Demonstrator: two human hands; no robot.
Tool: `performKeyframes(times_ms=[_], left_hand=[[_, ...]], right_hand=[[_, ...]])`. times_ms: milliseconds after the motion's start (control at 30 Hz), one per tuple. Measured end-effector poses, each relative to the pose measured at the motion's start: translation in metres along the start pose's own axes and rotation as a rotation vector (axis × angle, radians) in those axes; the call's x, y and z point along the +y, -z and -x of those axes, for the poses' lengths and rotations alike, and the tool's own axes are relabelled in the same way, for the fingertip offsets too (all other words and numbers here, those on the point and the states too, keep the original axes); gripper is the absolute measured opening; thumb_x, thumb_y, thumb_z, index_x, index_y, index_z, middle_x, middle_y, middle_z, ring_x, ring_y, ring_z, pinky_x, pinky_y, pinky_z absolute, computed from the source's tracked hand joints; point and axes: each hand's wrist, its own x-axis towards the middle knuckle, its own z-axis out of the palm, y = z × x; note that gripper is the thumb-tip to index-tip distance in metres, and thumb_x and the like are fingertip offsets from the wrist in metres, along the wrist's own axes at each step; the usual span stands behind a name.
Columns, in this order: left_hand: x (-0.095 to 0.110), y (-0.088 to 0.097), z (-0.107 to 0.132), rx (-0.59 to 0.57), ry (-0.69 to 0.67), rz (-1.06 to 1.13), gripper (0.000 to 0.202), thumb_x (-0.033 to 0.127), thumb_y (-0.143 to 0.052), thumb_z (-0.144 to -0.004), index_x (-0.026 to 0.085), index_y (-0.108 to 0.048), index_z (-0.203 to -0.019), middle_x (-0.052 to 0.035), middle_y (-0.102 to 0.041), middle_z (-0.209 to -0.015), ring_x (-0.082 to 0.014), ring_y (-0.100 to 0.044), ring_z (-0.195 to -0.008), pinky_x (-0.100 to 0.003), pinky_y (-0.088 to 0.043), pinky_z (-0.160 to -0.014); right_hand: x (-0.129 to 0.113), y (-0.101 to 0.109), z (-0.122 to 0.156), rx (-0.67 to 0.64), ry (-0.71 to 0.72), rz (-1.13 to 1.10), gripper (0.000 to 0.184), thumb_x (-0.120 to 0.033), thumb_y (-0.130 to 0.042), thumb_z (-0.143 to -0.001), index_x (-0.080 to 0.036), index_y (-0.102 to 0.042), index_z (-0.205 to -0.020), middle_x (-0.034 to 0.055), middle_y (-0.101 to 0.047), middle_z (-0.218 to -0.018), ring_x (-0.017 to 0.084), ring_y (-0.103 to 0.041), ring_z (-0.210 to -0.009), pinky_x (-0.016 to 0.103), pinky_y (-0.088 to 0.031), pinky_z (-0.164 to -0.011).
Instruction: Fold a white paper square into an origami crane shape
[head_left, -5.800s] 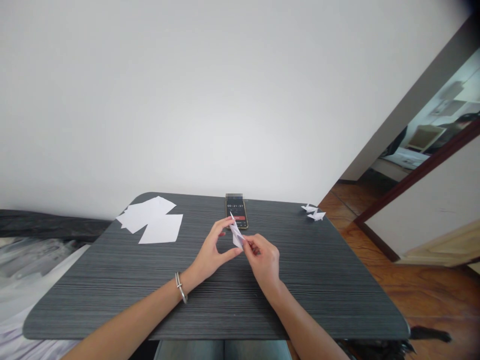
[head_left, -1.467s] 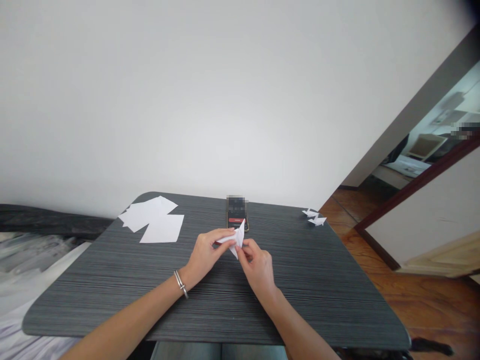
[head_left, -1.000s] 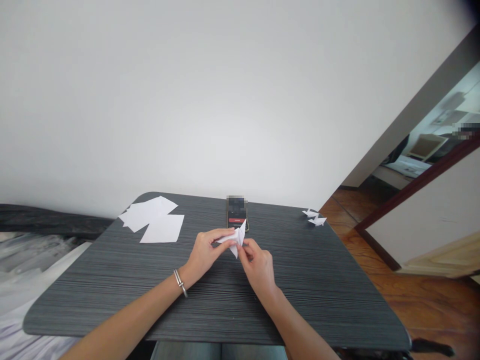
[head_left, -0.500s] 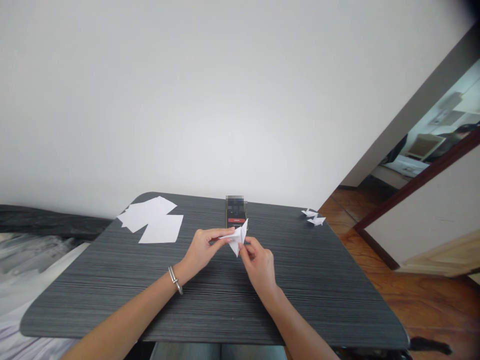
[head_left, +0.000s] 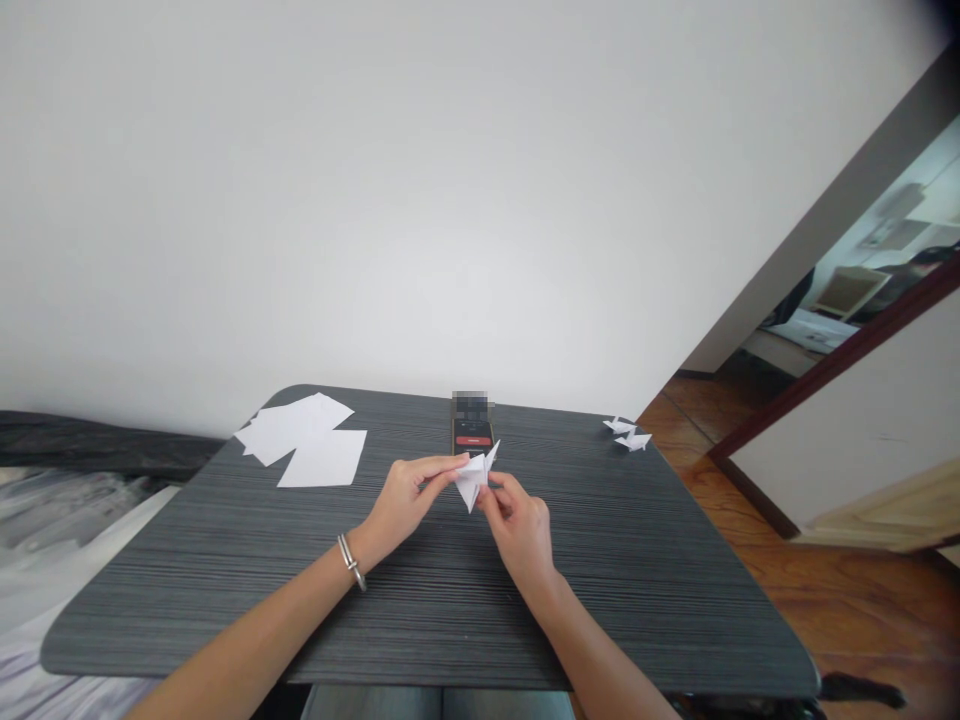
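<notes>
Both my hands are raised just above the dark grey wood-grain table, close together at its middle. Between them is a white folded paper piece with pointed tips, probably a partly made origami crane. My left hand, wearing a silver bangle, pinches its left side. My right hand grips it from the lower right. Behind the paper lies a smartphone with a red button on its screen, and its upper part is blurred out.
Loose white paper sheets overlap at the table's far left. Two small origami cranes sit at the far right corner. A bed with grey bedding lies left, and a wooden floor and doorway right. A person is in the far room.
The folded paper has turned and now looks more compact, with its long left flap drawn in. Both hands have shifted slightly while keeping hold of it.
</notes>
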Motion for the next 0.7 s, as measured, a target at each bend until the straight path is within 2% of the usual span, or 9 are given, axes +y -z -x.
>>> performKeyframes(times_ms=[200,400,533,633,700], left_hand=[[-0.0042,-0.0011,0.0019,-0.027,-0.115,-0.108,0.027,0.021,-0.047,-0.083,0.02,-0.061,-0.106,-0.0035,-0.065,-0.105,-0.0168,-0.062,-0.094,-0.029,-0.05,-0.083],[-0.0025,-0.0022,0.0047,-0.088,-0.229,-0.169,0.026,0.02,-0.045,-0.085,0.021,-0.061,-0.106,-0.0046,-0.065,-0.106,-0.0156,-0.06,-0.097,-0.03,-0.049,-0.086],[-0.0019,-0.0052,0.0056,-0.123,-0.3,-0.201,0.026,0.021,-0.046,-0.084,0.02,-0.061,-0.106,-0.0046,-0.065,-0.105,-0.0154,-0.06,-0.097,-0.03,-0.049,-0.085],[-0.0012,-0.0077,0.0063,-0.104,-0.333,-0.222,0.025,0.019,-0.048,-0.083,0.021,-0.061,-0.103,-0.0034,-0.067,-0.1,-0.0147,-0.061,-0.092,-0.029,-0.05,-0.082],[0.0,-0.0091,0.007,-0.073,-0.309,-0.253,0.023,0.019,-0.048,-0.083,0.022,-0.062,-0.1,-0.0027,-0.069,-0.091,-0.0141,-0.061,-0.084,-0.027,-0.05,-0.076]], right_hand=[[-0.0003,-0.0015,-0.0003,0.004,0.023,0.077,0.02,-0.027,-0.042,-0.083,-0.018,-0.059,-0.084,0.0014,-0.067,-0.056,0.015,-0.063,-0.048,0.019,-0.041,-0.048],[0.0002,-0.0014,-0.0014,0.007,0.007,0.139,0.02,-0.026,-0.043,-0.082,-0.018,-0.057,-0.07,-0.002,-0.059,-0.047,0.011,-0.053,-0.04,0.018,-0.033,-0.044],[-0.0006,-0.0004,-0.0022,0.003,-0.021,0.115,0.025,-0.025,-0.042,-0.082,-0.018,-0.056,-0.062,-0.0022,-0.059,-0.048,0.01,-0.052,-0.041,0.017,-0.033,-0.044],[-0.0028,-0.0003,-0.0022,-0.022,-0.042,0.067,0.025,-0.023,-0.043,-0.081,-0.019,-0.055,-0.06,-0.002,-0.06,-0.05,0.01,-0.053,-0.043,0.017,-0.034,-0.045],[-0.0048,-0.0008,-0.0018,-0.055,-0.054,0.028,0.024,-0.023,-0.044,-0.081,-0.019,-0.055,-0.059,-0.0021,-0.061,-0.052,0.011,-0.054,-0.045,0.017,-0.035,-0.046]])
